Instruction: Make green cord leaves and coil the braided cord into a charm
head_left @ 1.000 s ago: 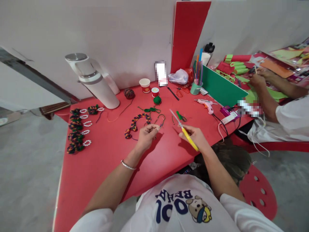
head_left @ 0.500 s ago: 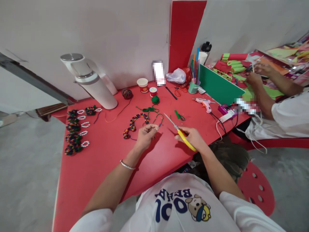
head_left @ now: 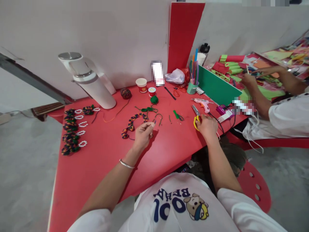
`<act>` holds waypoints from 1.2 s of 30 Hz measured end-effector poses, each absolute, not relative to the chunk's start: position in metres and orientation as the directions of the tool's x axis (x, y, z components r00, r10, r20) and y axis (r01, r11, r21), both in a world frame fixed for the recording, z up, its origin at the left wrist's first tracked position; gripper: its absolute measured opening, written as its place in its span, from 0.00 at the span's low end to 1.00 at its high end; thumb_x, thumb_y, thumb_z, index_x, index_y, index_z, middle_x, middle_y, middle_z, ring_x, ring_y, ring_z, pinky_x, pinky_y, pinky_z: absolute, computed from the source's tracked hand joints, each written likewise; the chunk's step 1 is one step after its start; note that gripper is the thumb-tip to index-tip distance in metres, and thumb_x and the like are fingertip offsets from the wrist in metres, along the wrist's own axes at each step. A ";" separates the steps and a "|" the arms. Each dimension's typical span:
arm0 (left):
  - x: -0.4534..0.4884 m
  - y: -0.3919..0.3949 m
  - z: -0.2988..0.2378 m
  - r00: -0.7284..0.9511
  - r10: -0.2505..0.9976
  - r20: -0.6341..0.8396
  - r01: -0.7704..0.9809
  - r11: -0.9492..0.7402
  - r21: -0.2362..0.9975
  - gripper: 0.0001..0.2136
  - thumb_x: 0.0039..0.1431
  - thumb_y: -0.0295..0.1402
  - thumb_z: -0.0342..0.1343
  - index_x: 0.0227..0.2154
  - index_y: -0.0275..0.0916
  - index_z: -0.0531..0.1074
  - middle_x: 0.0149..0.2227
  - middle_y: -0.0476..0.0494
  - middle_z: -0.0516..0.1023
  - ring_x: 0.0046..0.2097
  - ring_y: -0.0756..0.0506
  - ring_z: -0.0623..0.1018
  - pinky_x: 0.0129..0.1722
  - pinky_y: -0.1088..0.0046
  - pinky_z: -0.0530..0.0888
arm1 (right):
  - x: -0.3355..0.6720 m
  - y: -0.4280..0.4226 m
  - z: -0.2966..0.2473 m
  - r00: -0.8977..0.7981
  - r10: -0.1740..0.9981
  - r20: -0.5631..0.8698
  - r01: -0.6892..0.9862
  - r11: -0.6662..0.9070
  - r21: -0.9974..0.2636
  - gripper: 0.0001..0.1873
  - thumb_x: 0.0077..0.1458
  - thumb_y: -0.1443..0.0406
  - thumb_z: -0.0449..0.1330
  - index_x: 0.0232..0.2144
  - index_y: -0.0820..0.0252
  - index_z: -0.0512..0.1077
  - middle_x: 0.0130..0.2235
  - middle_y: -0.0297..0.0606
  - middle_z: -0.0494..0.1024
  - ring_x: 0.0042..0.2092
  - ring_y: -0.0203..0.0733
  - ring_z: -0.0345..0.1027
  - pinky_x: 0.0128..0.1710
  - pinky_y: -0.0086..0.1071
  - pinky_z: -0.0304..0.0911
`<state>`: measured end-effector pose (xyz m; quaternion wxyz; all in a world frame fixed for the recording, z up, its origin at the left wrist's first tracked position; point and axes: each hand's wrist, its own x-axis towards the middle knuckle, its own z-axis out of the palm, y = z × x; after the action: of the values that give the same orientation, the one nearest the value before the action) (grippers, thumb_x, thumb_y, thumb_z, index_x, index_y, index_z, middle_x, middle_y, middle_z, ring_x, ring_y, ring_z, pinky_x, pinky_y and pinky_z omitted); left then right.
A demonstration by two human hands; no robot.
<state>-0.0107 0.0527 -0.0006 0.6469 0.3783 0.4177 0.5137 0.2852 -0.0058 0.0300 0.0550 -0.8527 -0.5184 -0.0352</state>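
Note:
My left hand (head_left: 144,132) pinches the end of a thin dark yarn strand (head_left: 158,116) between thumb and fingertips. Just beyond it lies a curved strip of multicoloured crochet (head_left: 131,124) with dark yarn trailing from it. Over at the right side of the table, my right hand (head_left: 208,126) has its fingers on the yellow handles of a pair of scissors (head_left: 196,111). The blades point away from me, low over the tabletop. Part of the handles is hidden by the hand. A small green-handled tool (head_left: 178,115) and snipped yarn bits lie between my hands.
Finished yarn pieces with bead loops (head_left: 70,138) line the left side. A white bottle (head_left: 94,85), paper cup (head_left: 141,85), thread spool (head_left: 152,92) and green yarn ball (head_left: 154,99) stand at the back. A pink glue gun (head_left: 203,104) lies near the scissors. Another person's hand (head_left: 248,80) works beyond the green divider (head_left: 217,85).
My right hand has carried the scissors right, away from my left hand, and down toward the glue gun. The yarn's bent strand has dropped away from the blades; my left hand stays nearly in place.

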 end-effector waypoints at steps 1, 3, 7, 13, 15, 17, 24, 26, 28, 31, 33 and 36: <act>-0.010 0.053 -0.001 0.118 0.979 -0.166 -0.364 0.198 0.910 0.20 0.38 0.45 0.76 0.28 0.37 0.78 0.13 0.59 0.62 0.15 0.57 0.56 0.15 0.81 0.54 | 0.280 -0.003 0.030 0.434 0.884 0.176 0.901 -0.428 -0.069 0.22 0.66 0.59 0.60 0.56 0.67 0.77 0.50 0.60 0.81 0.52 0.59 0.74 0.49 0.44 0.64; -0.010 0.055 -0.004 0.103 0.977 -0.189 -0.380 0.214 0.900 0.21 0.37 0.45 0.76 0.29 0.37 0.77 0.13 0.59 0.63 0.15 0.57 0.56 0.15 0.81 0.54 | 0.263 0.004 0.029 0.352 0.896 0.270 0.936 -0.329 -0.127 0.18 0.67 0.61 0.58 0.54 0.63 0.79 0.54 0.55 0.81 0.55 0.57 0.71 0.52 0.44 0.63; -0.012 0.057 -0.012 0.083 0.975 -0.206 -0.385 0.222 0.896 0.22 0.38 0.46 0.76 0.30 0.37 0.77 0.12 0.59 0.63 0.14 0.57 0.56 0.15 0.81 0.53 | 0.238 0.026 0.026 0.351 0.909 0.225 0.935 -0.325 -0.144 0.17 0.67 0.61 0.58 0.52 0.60 0.80 0.53 0.55 0.81 0.57 0.58 0.70 0.54 0.48 0.62; -0.014 0.061 -0.021 0.119 0.971 -0.207 -0.371 0.237 0.898 0.20 0.40 0.45 0.75 0.29 0.37 0.77 0.13 0.59 0.63 0.13 0.57 0.56 0.15 0.81 0.54 | 0.250 0.030 0.003 0.390 0.909 0.144 0.920 -0.380 -0.097 0.22 0.69 0.56 0.56 0.59 0.57 0.77 0.63 0.54 0.75 0.56 0.59 0.71 0.50 0.46 0.65; -0.014 0.061 -0.021 0.126 0.972 -0.199 -0.372 0.232 0.899 0.20 0.40 0.45 0.75 0.28 0.36 0.77 0.12 0.58 0.63 0.14 0.58 0.56 0.15 0.82 0.53 | 0.258 0.027 -0.004 0.377 0.910 0.175 0.926 -0.362 -0.110 0.23 0.70 0.57 0.54 0.60 0.59 0.75 0.66 0.54 0.72 0.58 0.60 0.69 0.52 0.47 0.66; -0.014 0.061 -0.021 0.115 0.972 -0.204 -0.380 0.232 0.895 0.20 0.39 0.45 0.76 0.28 0.36 0.76 0.12 0.57 0.64 0.14 0.57 0.56 0.15 0.82 0.53 | 0.266 0.029 -0.007 0.385 0.903 0.189 0.921 -0.365 -0.135 0.23 0.70 0.61 0.53 0.61 0.62 0.75 0.66 0.55 0.71 0.60 0.61 0.68 0.55 0.49 0.65; -0.013 0.061 -0.019 0.105 0.966 -0.235 -0.389 0.258 0.884 0.22 0.39 0.46 0.76 0.30 0.37 0.76 0.13 0.59 0.63 0.13 0.57 0.56 0.14 0.81 0.56 | 0.237 0.064 0.003 0.347 0.896 0.276 0.760 -0.095 -0.643 0.14 0.65 0.63 0.60 0.49 0.56 0.82 0.52 0.47 0.83 0.57 0.54 0.73 0.61 0.53 0.65; -0.013 0.061 -0.019 0.103 0.967 -0.235 -0.391 0.257 0.884 0.22 0.40 0.47 0.76 0.30 0.37 0.76 0.13 0.59 0.63 0.13 0.56 0.57 0.13 0.80 0.58 | 0.204 0.072 0.002 0.179 0.975 0.129 0.462 0.032 -0.887 0.14 0.61 0.61 0.65 0.49 0.54 0.81 0.45 0.41 0.86 0.47 0.47 0.79 0.54 0.45 0.73; -0.014 0.061 -0.019 0.105 0.969 -0.225 -0.390 0.248 0.887 0.22 0.41 0.48 0.76 0.31 0.38 0.76 0.13 0.59 0.64 0.13 0.56 0.58 0.13 0.79 0.60 | 0.173 0.077 -0.002 0.007 1.000 -0.011 0.170 -0.012 -0.985 0.22 0.54 0.61 0.71 0.52 0.54 0.80 0.43 0.39 0.86 0.43 0.43 0.81 0.48 0.41 0.77; -0.014 0.060 -0.020 0.110 0.972 -0.206 -0.393 0.233 0.889 0.22 0.42 0.49 0.76 0.31 0.37 0.77 0.13 0.59 0.63 0.13 0.56 0.57 0.13 0.79 0.61 | 0.147 0.079 -0.010 -0.093 0.990 -0.105 -0.047 -0.110 -0.993 0.29 0.47 0.61 0.74 0.53 0.54 0.79 0.42 0.38 0.86 0.42 0.42 0.81 0.46 0.39 0.78; -0.013 0.061 -0.020 0.102 0.975 -0.200 -0.394 0.224 0.892 0.23 0.41 0.49 0.76 0.31 0.36 0.77 0.13 0.59 0.63 0.13 0.56 0.58 0.13 0.79 0.61 | 0.143 0.077 -0.015 -0.073 0.992 -0.099 -0.078 -0.105 -0.991 0.30 0.46 0.60 0.75 0.53 0.54 0.79 0.41 0.37 0.86 0.43 0.42 0.81 0.49 0.39 0.77; -0.011 0.061 -0.019 0.078 0.976 -0.202 -0.378 0.217 0.900 0.24 0.40 0.50 0.76 0.30 0.36 0.78 0.13 0.58 0.63 0.14 0.56 0.58 0.13 0.78 0.64 | 0.145 0.073 -0.019 -0.035 0.998 -0.048 -0.046 -0.050 -0.998 0.28 0.46 0.58 0.74 0.51 0.54 0.80 0.40 0.36 0.86 0.44 0.42 0.81 0.53 0.40 0.75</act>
<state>-0.0115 0.0611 -0.0193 0.6481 0.3447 0.4338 0.5224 0.1453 0.0733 -0.0186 0.4907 -0.4918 -0.4840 0.5320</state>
